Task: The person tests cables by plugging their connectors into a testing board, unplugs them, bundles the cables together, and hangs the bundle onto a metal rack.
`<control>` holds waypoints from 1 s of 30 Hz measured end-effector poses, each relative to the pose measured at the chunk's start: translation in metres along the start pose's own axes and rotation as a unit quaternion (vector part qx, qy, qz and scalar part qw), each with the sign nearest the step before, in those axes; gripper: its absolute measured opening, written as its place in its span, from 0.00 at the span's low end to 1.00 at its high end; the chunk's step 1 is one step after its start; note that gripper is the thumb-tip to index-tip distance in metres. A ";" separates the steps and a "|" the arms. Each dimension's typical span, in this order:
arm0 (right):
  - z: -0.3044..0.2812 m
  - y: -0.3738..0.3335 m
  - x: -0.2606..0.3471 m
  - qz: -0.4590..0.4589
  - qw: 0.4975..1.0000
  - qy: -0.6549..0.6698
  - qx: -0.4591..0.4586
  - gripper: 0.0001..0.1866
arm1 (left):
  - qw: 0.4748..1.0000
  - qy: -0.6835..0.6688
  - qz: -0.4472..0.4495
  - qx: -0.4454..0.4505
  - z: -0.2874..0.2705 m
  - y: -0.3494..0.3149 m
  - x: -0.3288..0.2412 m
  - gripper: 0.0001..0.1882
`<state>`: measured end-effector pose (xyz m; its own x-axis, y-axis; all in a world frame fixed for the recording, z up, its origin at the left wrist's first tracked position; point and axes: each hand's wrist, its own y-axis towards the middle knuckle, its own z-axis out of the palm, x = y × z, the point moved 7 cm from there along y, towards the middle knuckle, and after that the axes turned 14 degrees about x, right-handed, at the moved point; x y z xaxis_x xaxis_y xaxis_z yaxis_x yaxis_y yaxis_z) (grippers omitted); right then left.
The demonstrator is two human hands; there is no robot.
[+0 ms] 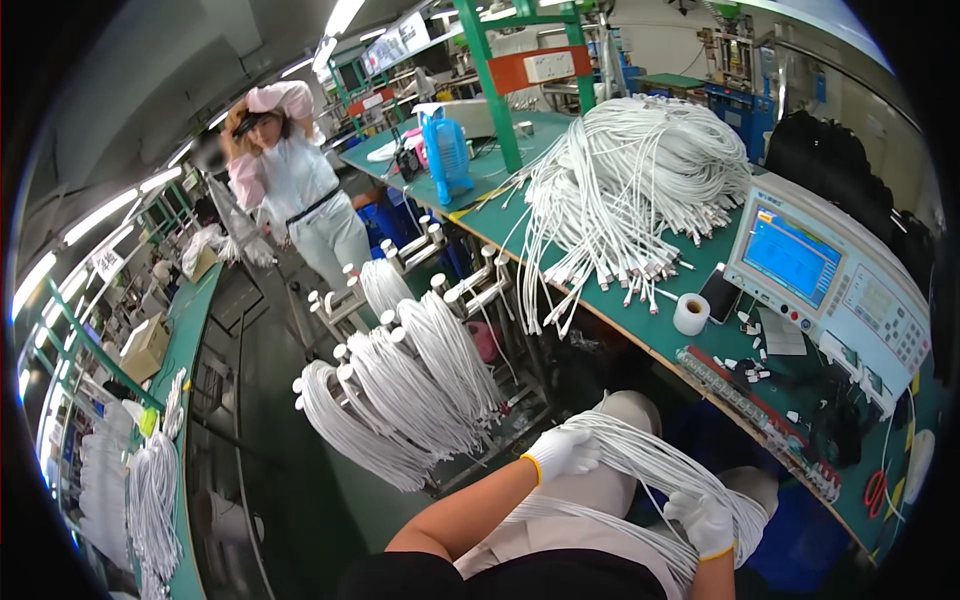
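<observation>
A bundle of white cables [652,452] lies looped across my lap, its strands hanging toward the lower edge. My left hand [566,453], in a white glove with a yellow cuff, is closed on the bundle near its far left end. Lower down and to the right, my right hand [703,522], gloved the same way, has its fingers curled round some strands of it. The cable ends under my hands are partly hidden.
A large heap of white cables [640,160] covers part of the green table [620,310]. A tester with a blue screen [793,257], a tape roll [691,314] and red scissors [876,493] are there too. Cable coils hang on a rack [420,375]; a person [310,190] stands beyond.
</observation>
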<state>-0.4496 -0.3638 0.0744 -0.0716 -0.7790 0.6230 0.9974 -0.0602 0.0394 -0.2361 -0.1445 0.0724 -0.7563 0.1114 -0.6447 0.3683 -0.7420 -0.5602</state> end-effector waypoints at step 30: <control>-0.011 -0.003 -0.011 0.030 0.993 -0.070 -0.096 0.23 | 0.997 0.003 0.057 -0.044 -0.011 0.010 -0.001 0.14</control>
<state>-0.4521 -0.3615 0.0589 0.0032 -0.6919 0.7220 0.9794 -0.1436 -0.1419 -0.2259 -0.1443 0.0615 -0.7033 0.0338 -0.7101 0.4981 -0.6892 -0.5261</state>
